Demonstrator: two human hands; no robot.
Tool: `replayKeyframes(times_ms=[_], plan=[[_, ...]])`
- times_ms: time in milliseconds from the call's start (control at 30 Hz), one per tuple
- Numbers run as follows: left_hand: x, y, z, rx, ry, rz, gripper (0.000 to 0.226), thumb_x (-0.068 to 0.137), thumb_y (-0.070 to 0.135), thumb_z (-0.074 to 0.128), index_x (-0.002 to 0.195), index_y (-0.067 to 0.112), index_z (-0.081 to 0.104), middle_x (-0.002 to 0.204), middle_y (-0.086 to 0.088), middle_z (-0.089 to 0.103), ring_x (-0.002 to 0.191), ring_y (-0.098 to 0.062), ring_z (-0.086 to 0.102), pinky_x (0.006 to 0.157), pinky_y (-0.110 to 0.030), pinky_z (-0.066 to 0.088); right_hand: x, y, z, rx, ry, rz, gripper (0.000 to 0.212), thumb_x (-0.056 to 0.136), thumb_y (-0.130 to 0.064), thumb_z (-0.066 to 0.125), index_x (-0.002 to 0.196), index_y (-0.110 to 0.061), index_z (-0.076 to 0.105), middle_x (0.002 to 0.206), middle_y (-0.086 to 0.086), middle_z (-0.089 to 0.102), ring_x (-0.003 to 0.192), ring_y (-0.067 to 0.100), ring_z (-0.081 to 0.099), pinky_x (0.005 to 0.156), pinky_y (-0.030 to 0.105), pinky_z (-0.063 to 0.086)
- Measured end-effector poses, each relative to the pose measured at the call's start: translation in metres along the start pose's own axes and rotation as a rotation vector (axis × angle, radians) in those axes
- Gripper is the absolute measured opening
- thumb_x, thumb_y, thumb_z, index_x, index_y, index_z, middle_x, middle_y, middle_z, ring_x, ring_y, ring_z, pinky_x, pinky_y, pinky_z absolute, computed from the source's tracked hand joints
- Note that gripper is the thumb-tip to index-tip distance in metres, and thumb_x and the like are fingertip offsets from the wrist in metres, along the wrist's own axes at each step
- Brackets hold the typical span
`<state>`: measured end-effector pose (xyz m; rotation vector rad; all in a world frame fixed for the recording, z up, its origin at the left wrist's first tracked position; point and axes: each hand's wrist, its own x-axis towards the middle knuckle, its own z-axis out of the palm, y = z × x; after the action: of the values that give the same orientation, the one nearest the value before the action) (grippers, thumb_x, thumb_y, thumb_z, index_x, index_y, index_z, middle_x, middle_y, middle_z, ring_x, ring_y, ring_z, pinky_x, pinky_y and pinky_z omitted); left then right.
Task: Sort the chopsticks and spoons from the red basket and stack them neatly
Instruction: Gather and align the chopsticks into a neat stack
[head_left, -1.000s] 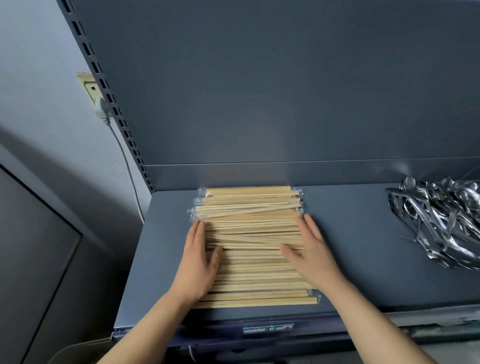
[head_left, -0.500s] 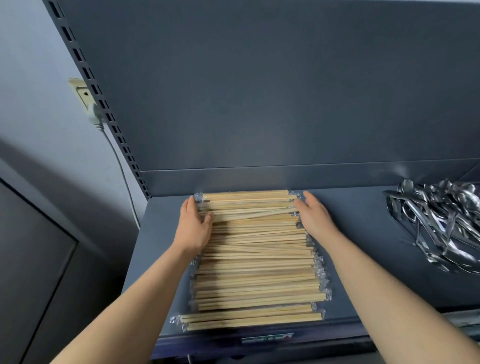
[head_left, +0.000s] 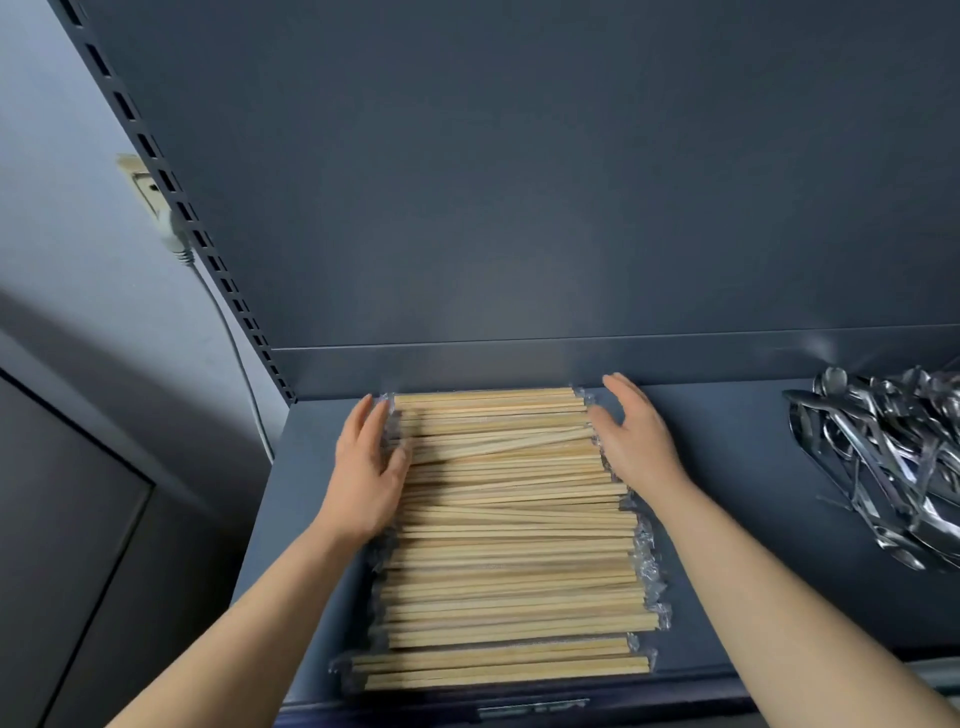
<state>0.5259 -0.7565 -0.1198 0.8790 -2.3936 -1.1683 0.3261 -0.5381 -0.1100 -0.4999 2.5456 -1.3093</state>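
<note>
Since a second ago both hands have left the top of the stack and gone to its far end, one at each side. The left hand (head_left: 366, 467) lies flat against the left ends of the chopsticks (head_left: 514, 545), fingers straight and close together, thumb resting on top of the sticks. The right hand (head_left: 636, 441) stands at the right ends, fingers straight and loosely spread, holding nothing. Whether it presses the wrappers or only stands just beside them I cannot tell.

The only label is a small strip (head_left: 532, 707) on the front edge of the shelf (head_left: 737, 519), and its print is too blurred to read.

The chopsticks are pale wood, each pair in a clear plastic sleeve that crinkles past the ends. They lie crosswise in one long stack from the back of the shelf to its front edge, on the left part of the shelf. The far rows are even. The nearer rows jut further right, and the front few sit shifted left.

The spoons (head_left: 893, 457), shiny metal, lie in a tangled heap on the same shelf, well apart at the right.

On the wall at the left, a plug (head_left: 171, 234) sits in a socket (head_left: 143, 189).
</note>
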Motion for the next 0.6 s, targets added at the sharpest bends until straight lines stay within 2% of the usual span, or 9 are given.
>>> replayKeyframes(times_ms=[67,167,233,300,367,400,467,533,600], plan=[[-0.019,-0.001,-0.004,0.072,0.084,-0.007,0.060,0.091,0.030,0.063,0.144,0.018,0.038,0.147,0.001,0.033,0.135,-0.019,0.029,0.108,-0.030,0.028,-0.019,0.008,-0.006,-0.070,0.017,0.009,0.052,0.094,-0.026,0.058,0.143,-0.017,0.045,0.155,-0.003,0.035,0.142,0.013,0.031,0.115,0.030,0.026],[-0.048,0.001,0.004,0.081,0.041,-0.051,0.063,0.082,0.040,0.071,0.137,0.025,0.045,0.131,0.004,0.039,0.115,-0.011,0.034,0.095,-0.024,0.031,-0.054,0.020,-0.003,-0.065,-0.028,0.084,0.054,0.093,-0.027,0.061,0.143,-0.017,0.045,0.155,-0.004,0.034,0.142,0.012,0.030,0.116,0.031,0.026],[-0.059,0.002,0.012,0.045,0.038,-0.067,0.054,0.084,0.035,0.071,0.132,0.026,0.050,0.129,0.004,0.041,0.105,-0.008,0.044,0.091,-0.019,0.034,-0.073,0.024,0.004,-0.070,-0.031,0.045,0.053,0.092,-0.025,0.062,0.142,-0.017,0.047,0.153,-0.006,0.035,0.140,0.010,0.031,0.112,0.027,0.025],[-0.064,0.003,0.017,-0.018,0.063,-0.077,0.045,0.086,0.025,0.071,0.127,0.025,0.053,0.127,0.005,0.043,0.093,0.002,0.052,0.081,-0.006,0.036,-0.082,0.027,0.009,-0.074,-0.036,-0.005,0.052,0.093,-0.020,0.062,0.143,-0.017,0.046,0.152,-0.007,0.037,0.138,0.008,0.033,0.109,0.021,0.025],[-0.065,0.002,0.018,-0.053,0.081,-0.109,0.046,0.086,0.016,0.070,0.128,0.021,0.052,0.125,0.006,0.043,0.089,0.019,0.048,0.072,0.001,0.037,-0.084,0.028,0.009,-0.063,-0.061,-0.012,0.054,0.093,-0.018,0.062,0.144,-0.017,0.043,0.152,-0.006,0.038,0.138,0.009,0.035,0.110,0.022,0.027],[-0.064,0.001,0.017,-0.059,0.088,-0.129,0.048,0.086,0.013,0.068,0.130,0.019,0.050,0.126,0.006,0.044,0.088,0.020,0.048,0.070,0.000,0.037,-0.082,0.028,0.007,-0.055,-0.067,0.001,0.055,0.093,-0.019,0.062,0.145,-0.017,0.042,0.152,-0.006,0.037,0.137,0.010,0.037,0.110,0.025,0.029],[-0.060,0.001,0.012,-0.065,0.110,-0.162,0.051,0.085,0.011,0.067,0.132,0.018,0.049,0.127,0.002,0.045,0.087,0.007,0.053,0.074,-0.006,0.038,-0.076,0.025,0.002,-0.056,-0.052,0.020,0.056,0.094,-0.020,0.060,0.146,-0.017,0.041,0.153,-0.003,0.035,0.135,0.014,0.040,0.111,0.030,0.032],[-0.053,0.003,0.007,-0.058,0.136,-0.192,0.051,0.085,0.026,0.068,0.131,0.019,0.048,0.127,0.000,0.046,0.090,-0.003,0.052,0.084,-0.019,0.039,-0.066,0.021,-0.001,-0.134,-0.031,-0.018,0.053,0.095,-0.020,0.057,0.145,-0.017,0.041,0.155,-0.002,0.032,0.140,0.016,0.034,0.113,0.030,0.028],[-0.043,0.005,0.006,-0.013,0.135,-0.236,0.059,0.084,0.043,0.068,0.133,0.018,0.047,0.126,-0.003,0.046,0.101,-0.015,0.052,0.091,-0.029,0.042,-0.055,0.013,0.000,-0.200,-0.055,-0.064,0.050,0.097,-0.018,0.053,0.146,-0.016,0.042,0.157,0.000,0.028,0.143,0.016,0.029,0.113,0.029,0.025]])
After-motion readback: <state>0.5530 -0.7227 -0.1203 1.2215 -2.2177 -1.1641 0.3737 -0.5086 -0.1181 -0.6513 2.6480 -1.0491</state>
